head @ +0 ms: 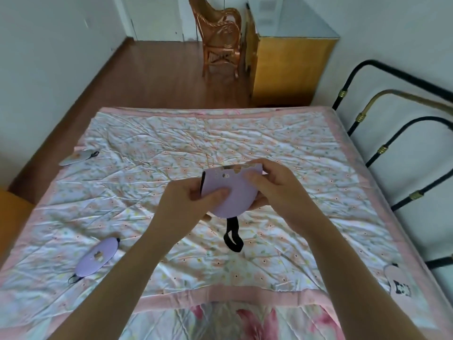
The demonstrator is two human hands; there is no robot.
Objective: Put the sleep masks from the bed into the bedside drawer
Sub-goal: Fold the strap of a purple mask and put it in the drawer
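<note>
Above the middle of the bed I hold a lilac sleep mask, folded over, with its black strap hanging below. My left hand pinches its left edge, thumb on top. My right hand grips its right side. A second lilac mask lies on the quilt at the lower left. A grey mask lies at the bed's left edge. A pink mask rests near the right edge.
A black and brass metal headboard runs along the bed's right side. Beyond the bed stand a yellow wooden cabinet and a rattan chair on the wooden floor. An orange piece of furniture shows at the left edge.
</note>
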